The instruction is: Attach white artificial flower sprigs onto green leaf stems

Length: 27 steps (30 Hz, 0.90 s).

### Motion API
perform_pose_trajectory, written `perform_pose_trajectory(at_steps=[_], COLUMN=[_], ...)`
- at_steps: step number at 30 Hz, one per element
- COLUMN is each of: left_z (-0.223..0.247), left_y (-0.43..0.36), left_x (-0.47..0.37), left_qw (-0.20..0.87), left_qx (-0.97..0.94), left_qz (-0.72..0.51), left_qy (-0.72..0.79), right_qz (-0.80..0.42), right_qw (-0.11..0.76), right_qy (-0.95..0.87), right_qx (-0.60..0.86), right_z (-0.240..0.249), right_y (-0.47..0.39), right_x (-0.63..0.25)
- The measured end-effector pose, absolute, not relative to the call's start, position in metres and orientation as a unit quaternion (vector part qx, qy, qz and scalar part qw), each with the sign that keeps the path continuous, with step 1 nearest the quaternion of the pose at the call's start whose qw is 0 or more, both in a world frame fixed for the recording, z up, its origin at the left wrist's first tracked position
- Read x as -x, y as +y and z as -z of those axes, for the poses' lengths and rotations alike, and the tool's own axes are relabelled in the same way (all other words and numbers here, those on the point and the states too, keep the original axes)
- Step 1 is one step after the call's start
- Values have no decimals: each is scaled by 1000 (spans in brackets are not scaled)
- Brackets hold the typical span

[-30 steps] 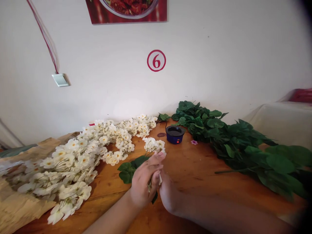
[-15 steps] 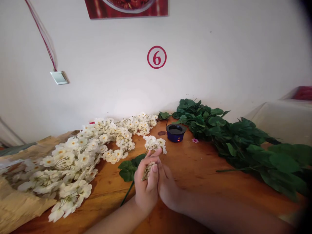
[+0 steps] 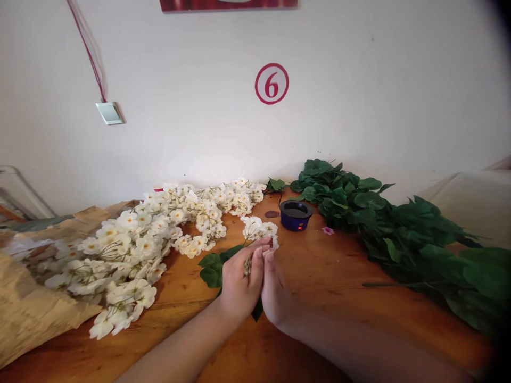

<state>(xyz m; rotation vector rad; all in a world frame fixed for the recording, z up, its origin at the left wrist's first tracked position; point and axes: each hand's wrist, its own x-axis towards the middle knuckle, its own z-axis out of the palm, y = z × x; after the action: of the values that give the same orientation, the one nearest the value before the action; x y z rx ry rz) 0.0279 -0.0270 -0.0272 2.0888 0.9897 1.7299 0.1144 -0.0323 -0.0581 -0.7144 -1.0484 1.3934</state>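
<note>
Wooden table [image 3: 327, 276], stem-holding step: left hand [image 3: 241, 279] curled around thin stems [image 3: 247, 265], right hand [image 3: 277, 300] pressed alongside, its grip unclear; white blossoms [image 3: 257, 229] just beyond fingertips. Calls for snug palms.

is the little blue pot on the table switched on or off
On, it seems: a small red light is glowing on the front of the blue pot.

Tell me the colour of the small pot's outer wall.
Dark blue on the pot, showing best in the head view.
</note>
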Motion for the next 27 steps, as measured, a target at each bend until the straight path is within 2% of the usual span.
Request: perform_pose_trajectory(at_steps=[3, 7, 12, 16, 21, 27], left_z=[29, 31, 33, 30, 31, 34], left_y=[-27, -30, -34, -36, -33, -22], left_x=[-29, -33, -42, -47, -45, -32], left_qw=[119, 157, 294, 379, 381, 304], left_qx=[-703, -674, -589, -536, -554, -605], left_qz=[-585, -601, -616, -633, -634, -613], left_qy=[386, 399, 433, 410, 381, 407], right_qz=[-535, -558, -565, -569, -581, -572], right_qw=[607, 589, 585, 610, 613, 620], right_qy=[-435, -413, -393, -420, -421, -422], right_qx=[395, 414, 428, 357, 332, 332], right_z=[62, 70, 51, 35, 39, 43], right_y=[-27, -23, -30, -35, -35, -37], right_x=[-108, -106, -104, -104, -106, -101])
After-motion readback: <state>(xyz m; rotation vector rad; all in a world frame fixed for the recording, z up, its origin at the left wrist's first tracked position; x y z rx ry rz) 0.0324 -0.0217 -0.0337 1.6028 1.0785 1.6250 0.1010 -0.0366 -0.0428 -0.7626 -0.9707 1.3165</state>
